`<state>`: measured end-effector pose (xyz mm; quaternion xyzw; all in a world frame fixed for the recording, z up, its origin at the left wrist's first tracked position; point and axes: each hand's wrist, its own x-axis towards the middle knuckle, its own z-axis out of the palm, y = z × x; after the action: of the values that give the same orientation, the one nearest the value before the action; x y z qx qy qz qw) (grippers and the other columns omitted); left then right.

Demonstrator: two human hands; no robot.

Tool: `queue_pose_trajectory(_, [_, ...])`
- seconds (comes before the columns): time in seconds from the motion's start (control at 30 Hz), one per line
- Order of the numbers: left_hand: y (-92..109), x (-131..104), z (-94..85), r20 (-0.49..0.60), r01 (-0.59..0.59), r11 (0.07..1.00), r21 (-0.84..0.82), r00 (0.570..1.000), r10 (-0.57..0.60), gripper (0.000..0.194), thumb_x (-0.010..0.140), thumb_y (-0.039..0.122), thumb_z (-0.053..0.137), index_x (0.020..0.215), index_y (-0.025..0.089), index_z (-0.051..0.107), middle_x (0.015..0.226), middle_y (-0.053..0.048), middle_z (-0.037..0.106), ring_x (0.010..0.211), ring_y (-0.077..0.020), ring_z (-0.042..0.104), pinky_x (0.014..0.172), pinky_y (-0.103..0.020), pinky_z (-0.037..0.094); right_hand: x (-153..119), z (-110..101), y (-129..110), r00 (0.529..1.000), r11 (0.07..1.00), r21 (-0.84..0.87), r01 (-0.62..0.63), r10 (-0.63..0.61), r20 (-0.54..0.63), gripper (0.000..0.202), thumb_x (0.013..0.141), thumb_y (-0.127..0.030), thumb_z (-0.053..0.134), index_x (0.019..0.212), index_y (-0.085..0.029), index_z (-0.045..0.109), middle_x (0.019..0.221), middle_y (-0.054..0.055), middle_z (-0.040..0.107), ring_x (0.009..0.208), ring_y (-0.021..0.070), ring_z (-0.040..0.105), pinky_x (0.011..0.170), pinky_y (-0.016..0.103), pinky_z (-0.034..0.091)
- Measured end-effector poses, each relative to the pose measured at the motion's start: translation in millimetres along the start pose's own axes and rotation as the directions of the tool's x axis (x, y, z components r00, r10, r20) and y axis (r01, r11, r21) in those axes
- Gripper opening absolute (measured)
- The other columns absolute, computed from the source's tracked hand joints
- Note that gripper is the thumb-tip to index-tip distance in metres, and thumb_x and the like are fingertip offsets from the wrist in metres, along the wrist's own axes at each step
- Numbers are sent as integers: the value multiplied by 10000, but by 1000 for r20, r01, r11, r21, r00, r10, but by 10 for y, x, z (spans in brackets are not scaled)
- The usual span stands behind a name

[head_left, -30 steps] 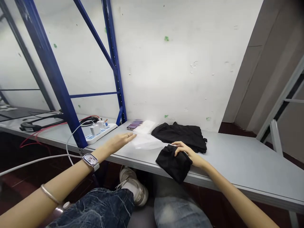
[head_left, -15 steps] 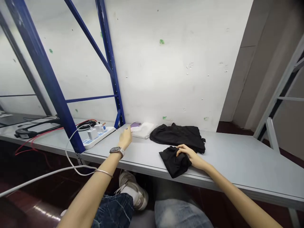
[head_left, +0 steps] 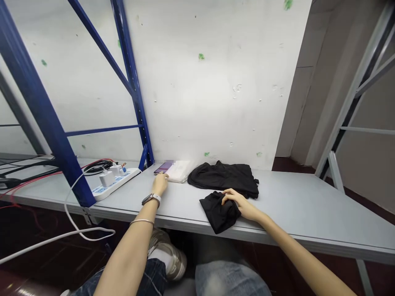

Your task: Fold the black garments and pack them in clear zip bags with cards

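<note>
My left hand [head_left: 160,183] is at the near edge of a phone [head_left: 165,167] with a purple screen, fingers bent against that edge. The phone lies beside a white item in clear plastic [head_left: 180,170] near the back of the shelf. A watch and a thin bangle are on the left wrist. My right hand [head_left: 242,204] grips a crumpled black cloth [head_left: 218,213], whose near corner hangs over the shelf's front edge. Behind it lies a larger folded black garment [head_left: 224,177], apart from my fingers.
A white power strip [head_left: 119,183] with plugged-in chargers sits on the grey shelf [head_left: 293,205] at left, by a blue upright post [head_left: 51,111]. Black and red cables lie there, and a white cable [head_left: 74,222] loops in front. A white wall panel [head_left: 210,94] stands behind.
The view has turned slightly right. My left hand has moved a little toward me, and the phone now shows more of its screen. My right hand stays on the black cloth.
</note>
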<state>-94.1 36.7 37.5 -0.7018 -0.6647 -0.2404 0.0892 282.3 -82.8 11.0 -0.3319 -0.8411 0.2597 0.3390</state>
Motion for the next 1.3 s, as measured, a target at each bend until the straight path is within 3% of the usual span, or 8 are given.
queue_pose_trajectory(0.2, [71, -131, 39, -16, -49, 998, -37, 999, 48, 356, 878, 102, 397, 1175, 86, 593, 1295, -193, 539, 1218, -288, 510, 965, -403, 447, 3, 39, 22, 998, 998, -54, -9, 6, -60, 223, 860, -175, 464, 939, -241, 661, 1264, 73, 473, 1158, 241, 478, 1019, 432, 361])
queue_pose_trajectory(0.33, [198, -136, 89, 42, -127, 989, -75, 991, 131, 324, 922, 178, 384, 1132, 133, 626, 1169, -136, 622, 1104, -245, 583, 923, -357, 466, 16, 67, 80, 988, 997, -80, -24, 11, -157, 228, 880, -195, 448, 934, -247, 663, 1277, 68, 447, 1214, 241, 434, 1060, 430, 322])
queue_pose_trajectory(0.57, [327, -147, 41, 62, -141, 981, -133, 987, 151, 321, 883, 113, 405, 1118, 75, 620, 1198, -193, 616, 1079, -266, 602, 942, -385, 453, 19, 60, 76, 983, 999, -50, -12, 3, -182, 274, 873, -183, 425, 986, -244, 667, 1227, 75, 495, 1170, 233, 479, 1016, 399, 373])
queue_pose_trajectory(0.73, [883, -188, -195, 5, -257, 937, -235, 964, 266, 288, 906, 159, 396, 1029, 120, 653, 1125, -140, 639, 1039, -244, 596, 938, -384, 451, 41, 32, 122, 958, 996, -91, -17, -10, -288, 262, 864, -202, 429, 972, -241, 664, 1188, 76, 523, 1131, 243, 493, 994, 413, 381])
queue_pose_trajectory(0.83, [1400, -325, -288, 9, -391, 851, -350, 907, 421, 263, 939, 302, 431, 998, 205, 668, 1002, -44, 676, 940, -179, 620, 868, -296, 481, 41, 6, 182, 925, 984, -172, -52, -18, -381, 294, 865, -195, 408, 998, -251, 664, 1177, 75, 530, 1126, 253, 481, 993, 436, 373])
queue_pose_trajectory(0.9, [1690, -472, -309, 21, -501, 696, -514, 804, 595, 304, 931, 399, 464, 1086, 203, 636, 1012, -51, 660, 867, -174, 623, 820, -300, 492, 36, -9, 213, 912, 974, -215, -73, -22, -411, 303, 863, -190, 410, 1020, -254, 661, 1161, 76, 534, 1116, 255, 480, 989, 439, 376])
queue_pose_trajectory(0.97, [1877, -620, -298, 59, -546, 636, -545, 732, 679, 377, 894, 461, 524, 1187, 233, 588, 1088, -59, 616, 828, -170, 614, 795, -315, 496, 32, -20, 233, 906, 969, -233, -83, -23, -422, 313, 863, -181, 407, 1042, -254, 652, 1136, 75, 544, 1092, 251, 491, 970, 433, 392])
queue_pose_trajectory(1.3, [1953, -773, -281, 196, -724, 548, -418, 517, 833, 464, 815, 187, 598, 1252, 332, 538, 1441, -52, 315, 873, -149, 606, 828, -320, 501, 26, -1, 256, 873, 982, -152, -111, 23, -487, 319, 790, -167, 500, 1104, -222, 504, 1042, 56, 584, 979, 221, 545, 882, 400, 442])
